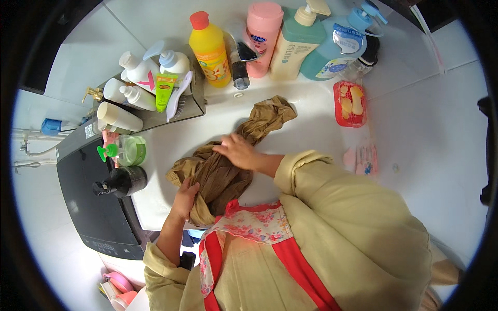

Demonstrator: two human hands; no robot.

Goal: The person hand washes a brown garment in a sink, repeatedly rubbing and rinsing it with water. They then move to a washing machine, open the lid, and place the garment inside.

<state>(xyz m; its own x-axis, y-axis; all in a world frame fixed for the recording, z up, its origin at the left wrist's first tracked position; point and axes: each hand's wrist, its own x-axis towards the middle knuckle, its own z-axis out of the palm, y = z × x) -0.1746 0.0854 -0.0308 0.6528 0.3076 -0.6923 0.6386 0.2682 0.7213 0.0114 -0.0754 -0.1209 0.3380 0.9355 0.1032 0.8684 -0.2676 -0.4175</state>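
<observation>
A wet brown cloth garment (229,175) lies bunched in a white washbasin (311,116), with one end stretched towards the faucet. My left hand (186,199) grips the garment's near left edge, thumb on top. On its upper middle rests my right hand (237,151), slightly blurred; whether its fingers close on the fabric is unclear. The faucet (240,70) stands at the basin's back, above the far end of the cloth. Part of the garment's near side is hidden by the floral apron.
Left of the basin stand a green pump bottle (132,151), a black pump bottle (130,181) and a caddy (198,105) of toiletries. Behind it are a yellow bottle (213,58) and several large bottles. A red soap dish (350,120) sits at the right; a black-lidded washing machine (93,202) stands left.
</observation>
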